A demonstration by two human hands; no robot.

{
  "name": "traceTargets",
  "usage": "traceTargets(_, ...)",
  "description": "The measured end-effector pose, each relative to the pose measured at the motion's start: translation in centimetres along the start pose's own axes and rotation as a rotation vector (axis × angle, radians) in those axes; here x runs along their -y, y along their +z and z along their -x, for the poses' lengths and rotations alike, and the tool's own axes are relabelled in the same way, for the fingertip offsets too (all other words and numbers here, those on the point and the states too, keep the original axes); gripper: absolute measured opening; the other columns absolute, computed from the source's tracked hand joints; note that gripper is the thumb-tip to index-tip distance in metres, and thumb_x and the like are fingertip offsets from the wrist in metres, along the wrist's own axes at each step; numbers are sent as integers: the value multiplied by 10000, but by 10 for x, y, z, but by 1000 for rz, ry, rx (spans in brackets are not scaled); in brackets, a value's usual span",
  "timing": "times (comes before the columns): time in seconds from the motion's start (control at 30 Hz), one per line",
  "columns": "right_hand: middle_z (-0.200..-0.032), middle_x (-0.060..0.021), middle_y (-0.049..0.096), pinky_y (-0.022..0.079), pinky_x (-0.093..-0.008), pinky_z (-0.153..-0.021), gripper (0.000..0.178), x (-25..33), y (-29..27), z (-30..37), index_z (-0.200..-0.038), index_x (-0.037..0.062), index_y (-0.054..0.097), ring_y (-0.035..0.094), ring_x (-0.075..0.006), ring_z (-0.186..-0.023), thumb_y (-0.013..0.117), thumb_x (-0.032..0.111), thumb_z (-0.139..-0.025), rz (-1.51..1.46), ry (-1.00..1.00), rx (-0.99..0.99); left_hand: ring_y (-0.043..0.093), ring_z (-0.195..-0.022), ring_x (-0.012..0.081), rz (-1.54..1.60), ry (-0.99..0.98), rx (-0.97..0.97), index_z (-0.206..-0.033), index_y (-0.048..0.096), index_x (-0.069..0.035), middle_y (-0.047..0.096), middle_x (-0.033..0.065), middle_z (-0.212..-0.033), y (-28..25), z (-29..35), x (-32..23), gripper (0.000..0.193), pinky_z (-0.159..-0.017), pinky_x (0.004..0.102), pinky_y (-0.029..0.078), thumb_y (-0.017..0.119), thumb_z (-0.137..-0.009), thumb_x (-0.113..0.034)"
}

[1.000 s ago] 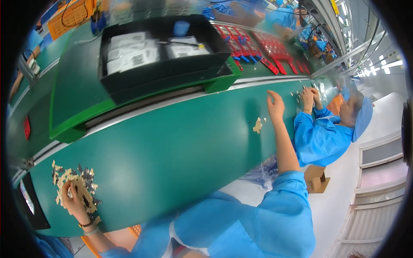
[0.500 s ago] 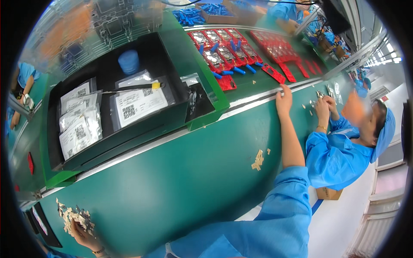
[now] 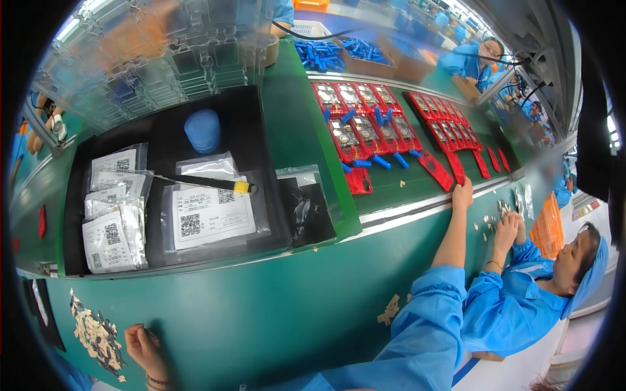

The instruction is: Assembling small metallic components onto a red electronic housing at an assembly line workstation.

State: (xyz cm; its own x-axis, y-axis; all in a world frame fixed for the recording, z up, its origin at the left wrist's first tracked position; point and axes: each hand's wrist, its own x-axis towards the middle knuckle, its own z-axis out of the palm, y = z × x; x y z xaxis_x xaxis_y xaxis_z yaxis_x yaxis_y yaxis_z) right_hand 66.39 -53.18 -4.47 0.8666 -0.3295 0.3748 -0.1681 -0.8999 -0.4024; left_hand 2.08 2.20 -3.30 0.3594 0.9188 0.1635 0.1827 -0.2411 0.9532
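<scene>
My right hand (image 3: 463, 194) reaches far forward over the metal rail, its fingers closed at the near end of a flat red plastic piece (image 3: 455, 167). My left hand (image 3: 142, 344) is raised slightly over the green table at the lower left, thumb and fingers pinched together; a small dark bit seems to show there, too small to name. Beside it lies a pile of small cream and dark pieces (image 3: 98, 332). Another red piece (image 3: 435, 171) lies left of the one at my right hand.
Red cases with circuit boards (image 3: 366, 133) and blue cylinders (image 3: 381, 161) stand beyond the rail. A black tray (image 3: 153, 215) holds labelled plastic bags, tweezers (image 3: 208, 183) and a blue round container (image 3: 203, 131). At my right, a co-worker (image 3: 521, 280) handles small pieces.
My left hand has lifted off the pile and moved right, fingers pinched. My right hand has come to the red piece's end. The whole view has shifted.
</scene>
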Motion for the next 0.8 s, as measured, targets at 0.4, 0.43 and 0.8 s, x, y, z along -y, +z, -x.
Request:
traceTargets(0.4, -876, -83, 567, 454, -393, -752, 156, 45, -89, 123, -835, 74, 552, 564, -284, -866, 670, 105, -738, 48, -454, -365, 552, -577, 84, 104, -92, 283, -886, 598, 5, 648, 83, -765, 13, -9, -23, 117, -515, 202, 391, 547, -928, -92)
traceTargets(0.43, -876, -94, 566, 460, -375, -754, 169, 61, -108, 153, -840, 61, 549, 568, -278, -856, 666, 64, -719, -182, -574, -341, 583, -621, 104, 166, -64, 289, -888, 599, 5, 666, 95, -790, 14, -9, -25, 111, -552, 215, 422, 546, -926, -85)
traceTargets(0.8, -954, -89, 599, 523, -325, -761, 148, 194, -198, 495, -873, 73, 599, 612, -232, -944, 622, 120, -735, -788, -1560, 319, 590, -639, 115, 462, -161, 796, -984, 545, -18, 659, 103, -782, 43, 7, -75, 69, -582, 216, 455, 542, -918, -39)
